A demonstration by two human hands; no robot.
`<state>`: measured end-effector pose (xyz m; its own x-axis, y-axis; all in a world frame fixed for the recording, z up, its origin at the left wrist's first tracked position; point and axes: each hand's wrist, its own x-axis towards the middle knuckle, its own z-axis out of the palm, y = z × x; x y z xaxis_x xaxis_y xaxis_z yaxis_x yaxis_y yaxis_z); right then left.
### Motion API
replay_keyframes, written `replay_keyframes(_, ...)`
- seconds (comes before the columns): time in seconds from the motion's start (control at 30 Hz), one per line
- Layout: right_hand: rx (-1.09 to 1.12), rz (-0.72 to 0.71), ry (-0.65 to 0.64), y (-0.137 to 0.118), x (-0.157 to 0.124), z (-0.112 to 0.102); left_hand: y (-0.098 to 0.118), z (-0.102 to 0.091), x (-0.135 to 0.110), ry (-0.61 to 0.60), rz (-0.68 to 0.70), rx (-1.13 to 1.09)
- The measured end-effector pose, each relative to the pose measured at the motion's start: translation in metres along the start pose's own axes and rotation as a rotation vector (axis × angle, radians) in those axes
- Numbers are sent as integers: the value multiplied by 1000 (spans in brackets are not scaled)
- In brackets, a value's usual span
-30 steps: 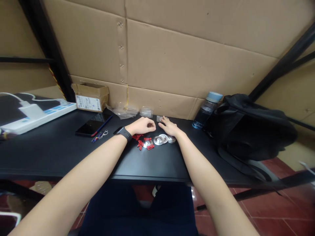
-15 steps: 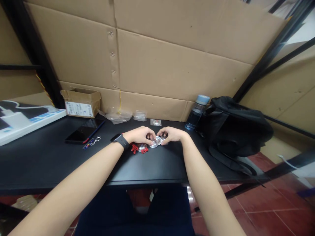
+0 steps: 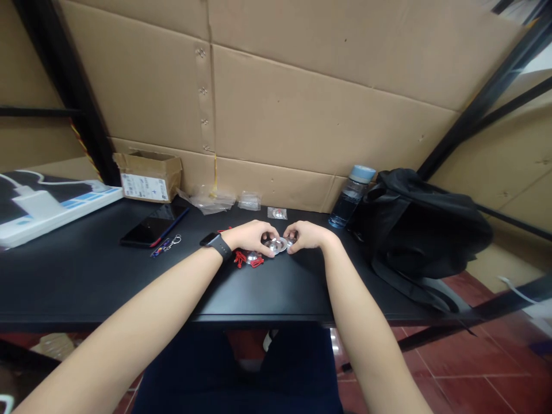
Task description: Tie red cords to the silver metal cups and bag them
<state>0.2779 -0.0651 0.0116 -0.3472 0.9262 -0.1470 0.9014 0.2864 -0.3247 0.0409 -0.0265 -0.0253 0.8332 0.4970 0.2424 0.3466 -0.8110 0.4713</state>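
My left hand [image 3: 250, 234], a black watch on its wrist, and my right hand [image 3: 307, 236] meet over a black table [image 3: 86, 276]. Both have their fingers curled in a pinch round small shiny metal discs [image 3: 276, 245] held between them just above the tabletop. Small red plastic pieces [image 3: 249, 260] and another disc lie on the table under my left hand. A small clear bag [image 3: 277, 213] holding a disc lies just behind the hands.
A black phone [image 3: 149, 225], pen and key ring [image 3: 166, 245] lie at left. A cardboard box [image 3: 149, 175], clear plastic bags [image 3: 213, 200], a water bottle [image 3: 351, 196] and a black backpack [image 3: 426, 224] line the cardboard wall. A white board [image 3: 47, 207] sits far left.
My hands pulled back from the small bag and closed together on the metal discs, lifting them slightly. The camera view shifted a little.
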Motion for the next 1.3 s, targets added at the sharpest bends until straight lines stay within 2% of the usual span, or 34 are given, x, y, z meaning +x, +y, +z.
replay_keyframes(0.13,-2,-31,-17,-1,2,-1,-1,3,2,4,11,-14)
replay_keyframes(0.3,38,-63,24,-4,3,2,0,4,4,33,-13,-73)
replay_keyframes(0.5,59,-99,73,-6,6,7,2,3,3,102,6,43)
replay_keyframes(0.8,99,-128,86,-5,8,10,1,4,4,130,33,71)
replay_keyframes(1.07,114,-118,54,-10,6,9,9,1,4,98,37,158)
replay_keyframes(1.3,74,-96,66,-13,5,9,4,-1,2,50,-41,42)
